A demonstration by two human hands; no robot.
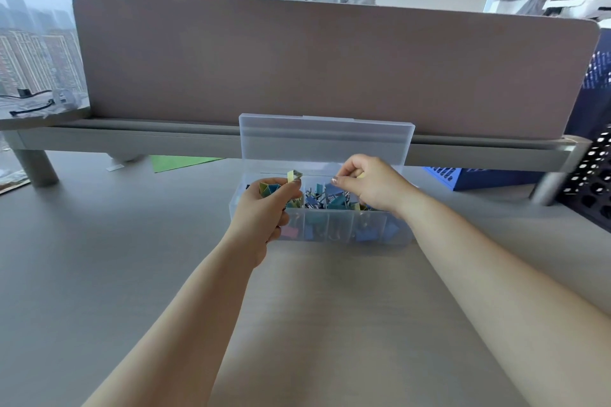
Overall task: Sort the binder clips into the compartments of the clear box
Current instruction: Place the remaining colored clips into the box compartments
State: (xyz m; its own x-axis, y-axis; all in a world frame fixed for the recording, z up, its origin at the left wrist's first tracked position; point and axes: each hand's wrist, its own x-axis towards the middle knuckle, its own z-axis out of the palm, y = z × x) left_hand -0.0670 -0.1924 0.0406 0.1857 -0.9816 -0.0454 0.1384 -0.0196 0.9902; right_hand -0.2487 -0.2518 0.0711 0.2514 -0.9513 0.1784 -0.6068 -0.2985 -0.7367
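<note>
Binder clips heaped in the clear box's rear compartment, my left hand above the box pinching a yellow clip (more bunched in its palm), my right hand pinching something pale, lid upright behind.

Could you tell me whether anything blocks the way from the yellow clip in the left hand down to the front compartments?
Nothing visible: the lid stands open, and the yellow clip in the left hand is above the box.
</note>
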